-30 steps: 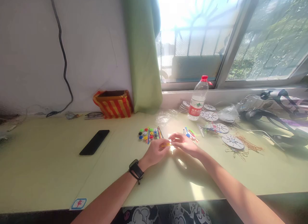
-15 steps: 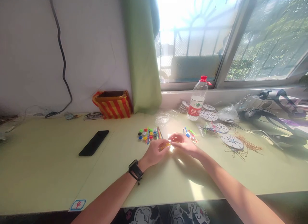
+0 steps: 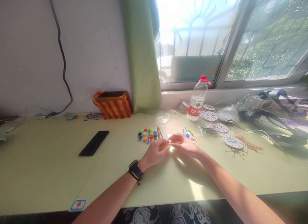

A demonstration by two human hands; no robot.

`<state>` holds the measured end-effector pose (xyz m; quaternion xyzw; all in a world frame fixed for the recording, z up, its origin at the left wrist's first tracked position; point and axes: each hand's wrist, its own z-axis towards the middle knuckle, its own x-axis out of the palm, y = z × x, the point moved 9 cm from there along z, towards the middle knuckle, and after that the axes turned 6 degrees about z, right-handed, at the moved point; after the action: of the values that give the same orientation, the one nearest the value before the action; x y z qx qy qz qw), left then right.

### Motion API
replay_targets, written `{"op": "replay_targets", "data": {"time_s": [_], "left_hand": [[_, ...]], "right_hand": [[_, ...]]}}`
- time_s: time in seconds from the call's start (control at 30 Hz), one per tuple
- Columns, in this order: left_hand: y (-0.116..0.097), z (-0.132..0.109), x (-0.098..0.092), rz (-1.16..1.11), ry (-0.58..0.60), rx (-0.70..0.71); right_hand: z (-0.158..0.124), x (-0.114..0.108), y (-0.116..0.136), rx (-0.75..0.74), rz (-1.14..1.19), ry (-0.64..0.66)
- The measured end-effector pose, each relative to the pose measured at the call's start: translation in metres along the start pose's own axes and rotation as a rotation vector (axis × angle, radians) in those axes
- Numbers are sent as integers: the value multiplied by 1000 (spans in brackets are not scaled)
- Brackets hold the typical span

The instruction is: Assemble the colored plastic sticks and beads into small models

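Observation:
My left hand [image 3: 156, 150] and my right hand [image 3: 184, 145] meet fingertip to fingertip over the table, both closed in a pinch. Between them is a small thin yellow piece [image 3: 165, 146], partly covered by the fingers; its kind is too small to make out. Just beyond my left hand lie several round coloured caps [image 3: 144, 134] in rows, with thin coloured sticks [image 3: 159, 133] beside them. Past my right hand is another small group of coloured sticks [image 3: 193, 135] with a blue round cap [image 3: 187, 135].
A black phone [image 3: 93, 143] lies to the left, a striped box [image 3: 113, 104] behind it. A water bottle [image 3: 197, 99] stands by the window. White slotted discs [image 3: 232, 141], brown cords [image 3: 250, 143] and black headgear [image 3: 262, 118] lie to the right.
My right fingers have shifted very slightly, and a little more yellow shows at the fingertips. Otherwise the hands and the things on the table stay in place.

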<state>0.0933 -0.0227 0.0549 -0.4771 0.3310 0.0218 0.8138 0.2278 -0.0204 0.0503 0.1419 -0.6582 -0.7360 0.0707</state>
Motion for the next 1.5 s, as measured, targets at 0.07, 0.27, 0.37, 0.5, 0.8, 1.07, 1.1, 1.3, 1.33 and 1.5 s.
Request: {"op": "replay_targets", "data": {"time_s": [0.07,0.27,0.37,0.5,0.8,1.07,1.1,1.3,1.33,1.5], "left_hand": [[0,0,0,2,6,7],[-2,0,1,17,9,15],[-3,0,0,25,5,15],[-4,0,-1,22,-4,21],[-7,0,-3,6,-31,40],[-4,-1,-1,25,-15,32],[-4,-1,0,28,-11,29],[-2,-1,1,31,10,12],[-2,-1,1,31,11,11],[-4,-1,0,31,3,22]], "right_hand": [[0,0,-1,4,-11,0],[1,0,-7,-4,5,10],[2,0,-7,-6,15,15],[1,1,-6,-9,4,22],[1,2,-5,-15,12,29],[0,2,-3,8,-17,28],[0,3,-3,7,-13,30],[-1,3,-1,21,11,26],[-1,3,-1,21,12,23],[-1,4,0,26,-1,19]]}}
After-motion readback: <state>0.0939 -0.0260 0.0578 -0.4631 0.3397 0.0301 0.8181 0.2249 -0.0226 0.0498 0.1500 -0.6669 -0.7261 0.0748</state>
